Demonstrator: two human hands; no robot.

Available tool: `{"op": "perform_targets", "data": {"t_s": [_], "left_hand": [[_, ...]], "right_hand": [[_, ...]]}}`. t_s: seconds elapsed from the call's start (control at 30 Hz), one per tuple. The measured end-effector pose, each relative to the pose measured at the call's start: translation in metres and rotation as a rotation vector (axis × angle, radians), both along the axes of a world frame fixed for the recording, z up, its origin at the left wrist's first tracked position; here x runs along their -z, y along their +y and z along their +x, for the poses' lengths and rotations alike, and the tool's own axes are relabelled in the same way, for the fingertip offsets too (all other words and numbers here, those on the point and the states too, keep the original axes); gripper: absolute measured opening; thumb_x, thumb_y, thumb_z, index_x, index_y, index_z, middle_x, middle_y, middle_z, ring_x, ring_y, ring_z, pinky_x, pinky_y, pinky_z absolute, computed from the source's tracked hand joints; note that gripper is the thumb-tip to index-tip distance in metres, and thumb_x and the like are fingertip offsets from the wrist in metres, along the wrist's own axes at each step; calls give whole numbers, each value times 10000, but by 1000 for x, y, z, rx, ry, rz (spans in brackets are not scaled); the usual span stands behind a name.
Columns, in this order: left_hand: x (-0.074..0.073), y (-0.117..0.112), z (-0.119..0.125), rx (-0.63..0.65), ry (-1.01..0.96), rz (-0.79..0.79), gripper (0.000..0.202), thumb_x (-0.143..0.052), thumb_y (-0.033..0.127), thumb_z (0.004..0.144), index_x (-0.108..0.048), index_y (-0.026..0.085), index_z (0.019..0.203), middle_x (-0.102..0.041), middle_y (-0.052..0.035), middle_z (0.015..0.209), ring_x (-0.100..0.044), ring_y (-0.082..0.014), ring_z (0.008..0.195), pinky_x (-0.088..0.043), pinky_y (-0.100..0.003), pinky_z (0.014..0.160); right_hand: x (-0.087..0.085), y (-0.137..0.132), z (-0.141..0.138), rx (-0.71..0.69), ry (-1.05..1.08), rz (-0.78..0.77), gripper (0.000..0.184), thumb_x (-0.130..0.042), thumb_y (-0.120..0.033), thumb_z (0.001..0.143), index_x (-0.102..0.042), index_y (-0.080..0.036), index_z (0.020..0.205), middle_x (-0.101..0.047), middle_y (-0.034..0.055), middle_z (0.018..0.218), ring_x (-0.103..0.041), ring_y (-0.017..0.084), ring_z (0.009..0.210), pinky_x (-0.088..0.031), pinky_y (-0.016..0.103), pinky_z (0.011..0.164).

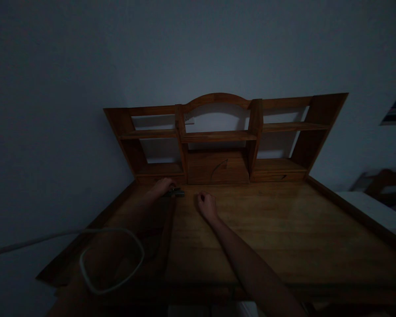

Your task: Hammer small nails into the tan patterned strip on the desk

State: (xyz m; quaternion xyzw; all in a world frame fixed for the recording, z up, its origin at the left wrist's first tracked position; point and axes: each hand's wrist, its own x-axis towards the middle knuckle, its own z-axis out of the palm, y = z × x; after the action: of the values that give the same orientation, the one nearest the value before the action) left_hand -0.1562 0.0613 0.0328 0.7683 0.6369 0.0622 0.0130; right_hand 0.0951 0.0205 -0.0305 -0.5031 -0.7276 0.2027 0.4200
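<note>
My left hand (pixel 164 186) reaches to the back of a wooden desk (pixel 267 229), its fingers closed over a small dark metallic object (pixel 177 192) that lies on the desktop just in front of the hutch. The light is too dim to make out what that object is. Resting on the desktop a little to its right, my right hand (pixel 207 206) has its fingers loosely curled and nothing visible in them.
A wooden hutch (pixel 218 136) with open shelves and a small central drawer stands at the desk's back against a pale wall. A white cable (pixel 119 259) loops over the desk's near left corner. A bed or chair (pixel 379 198) shows at the right.
</note>
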Motion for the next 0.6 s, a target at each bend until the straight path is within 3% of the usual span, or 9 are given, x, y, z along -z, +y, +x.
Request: {"op": "perform_targets", "data": {"t_s": [0.13, 0.3, 0.47, 0.6], "left_hand": [[-17, -23, -1, -81, -39, 64, 258, -517, 289, 859, -699, 192, 1014, -704, -69, 1057, -630, -192, 959, -443, -231, 810], [-35, -91, -2, -280, -58, 161, 364, -418, 361, 913, -671, 173, 1096, -703, -80, 1033, -632, -219, 963, -475, -258, 790], [-22, -177, -1, -364, 13, 126, 371, -389, 316, 920, -626, 197, 1180, -692, -111, 967, -639, -281, 926, -505, -355, 744], [-8, -216, 6, -274, 49, 42, 335, -477, 292, 886, -620, 248, 1186, -667, -124, 943, -622, -327, 959, -507, -416, 755]], "right_hand": [[-8, -6, 1, -8, -35, 9, 269, -426, -241, 913, -676, -149, 877, -705, 90, 842, -623, 171, 763, -409, 234, 695], [-23, -22, -4, -74, -86, 49, 225, -446, -271, 914, -633, -154, 957, -688, 90, 930, -618, 178, 865, -404, 244, 776], [-33, -55, -26, -147, -174, 17, 310, -519, -411, 876, -631, -142, 982, -688, 118, 905, -636, 222, 840, -431, 287, 728], [-31, -87, -53, -234, -272, -64, 398, -625, -524, 787, -669, -139, 873, -690, 118, 843, -647, 246, 797, -471, 340, 705]]}}
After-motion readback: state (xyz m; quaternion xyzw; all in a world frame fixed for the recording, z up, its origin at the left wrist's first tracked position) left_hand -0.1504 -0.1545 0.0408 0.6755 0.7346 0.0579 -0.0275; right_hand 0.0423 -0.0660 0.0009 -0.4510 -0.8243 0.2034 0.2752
